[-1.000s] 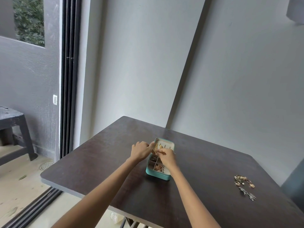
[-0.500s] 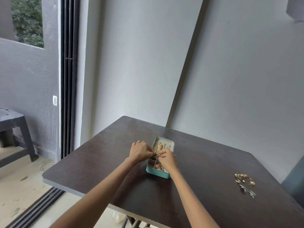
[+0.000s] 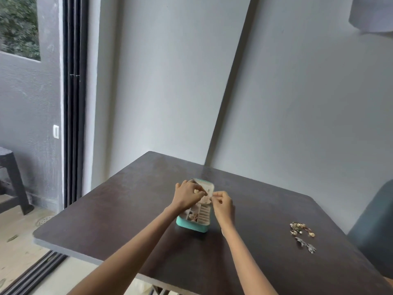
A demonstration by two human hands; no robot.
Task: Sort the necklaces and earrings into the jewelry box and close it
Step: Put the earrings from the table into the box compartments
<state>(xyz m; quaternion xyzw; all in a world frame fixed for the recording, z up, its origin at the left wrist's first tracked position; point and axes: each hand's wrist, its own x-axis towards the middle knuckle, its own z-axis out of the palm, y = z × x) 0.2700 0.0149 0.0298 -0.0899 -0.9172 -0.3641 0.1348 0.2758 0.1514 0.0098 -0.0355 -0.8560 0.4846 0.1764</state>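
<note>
Both my forearms reach out from the near edge, bare, converging toward the middle. My left hand [image 3: 187,195] sits farther out, knuckles up, fingers curled with thumb and fingertips pinched together — what they pinch is too small to tell. My right hand [image 3: 222,204], just beside it, is curled too, thumb against forefinger.

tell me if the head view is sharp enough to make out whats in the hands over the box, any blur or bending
Head view: even, soft daylight with no hard glare; the left hand and right hand are motion-smeared over the open jewelry box, so whatever they pinch is unreadable; the loose jewelry pile on the table is sharper; wide-angle distortion tilts the wall lines.
</note>
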